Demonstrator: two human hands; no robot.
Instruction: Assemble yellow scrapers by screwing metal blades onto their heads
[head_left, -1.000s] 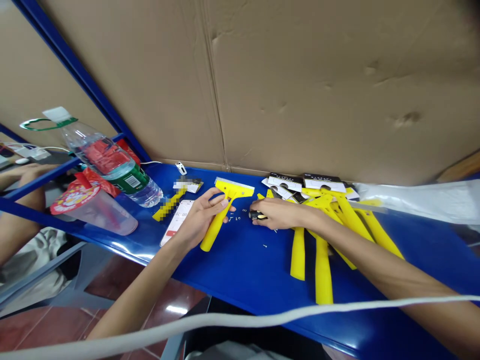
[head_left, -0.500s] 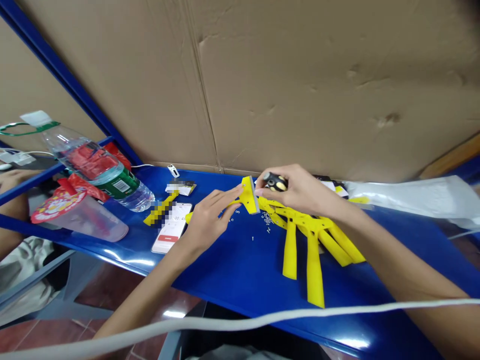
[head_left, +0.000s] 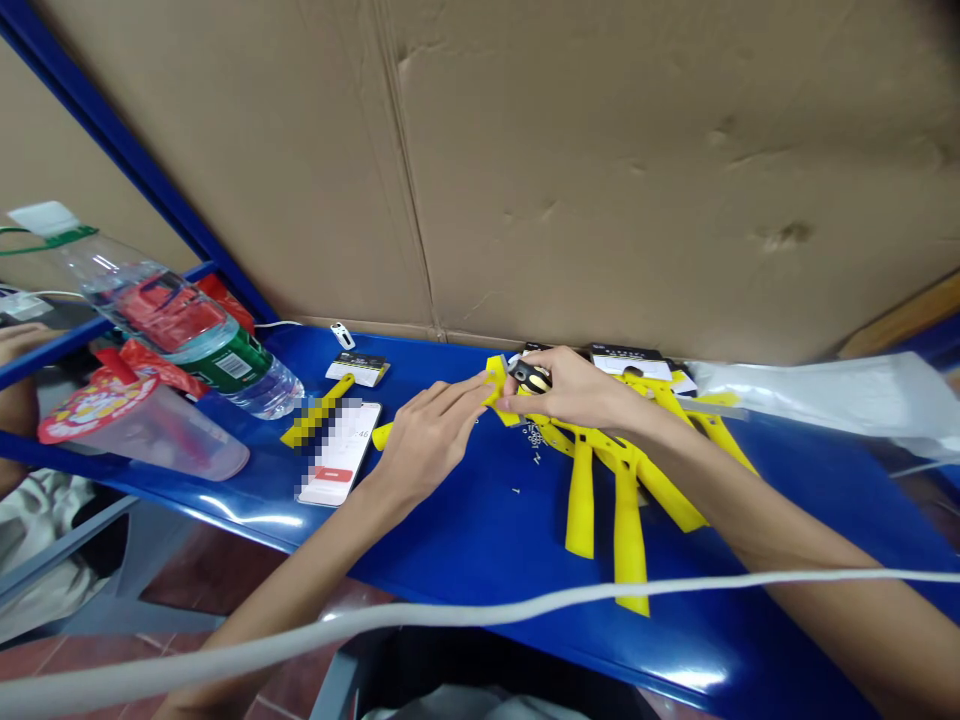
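My left hand (head_left: pixel 424 440) is closed around a yellow scraper (head_left: pixel 495 385), its wide head showing past my fingertips and its handle mostly hidden under the palm. In my right hand (head_left: pixel 585 390) is a stubby screwdriver (head_left: pixel 532 377) with a black and cream handle, held against or very near the scraper head; the contact itself cannot be made out. Below my right hand and wrist lies a heap of yellow scrapers (head_left: pixel 628 530), several handles pointing toward me. Small screws (head_left: pixel 535 440) are scattered beside the heap, and one lone screw (head_left: pixel 515 491) lies closer to me.
Left on the blue table (head_left: pixel 457 540) are a phone (head_left: pixel 341 455), a yellow handle-like piece (head_left: pixel 319 412), a card (head_left: pixel 358 369), a lidded cup (head_left: pixel 161 430) and a water bottle (head_left: pixel 217 345). Clear plastic wrap (head_left: pixel 825 400) lies right. A white cable (head_left: pixel 465 612) crosses in front.
The scraper head has tilted in my left hand. My right hand has moved slightly left and lower, bringing the screwdriver up to the head. The view has shifted a little.
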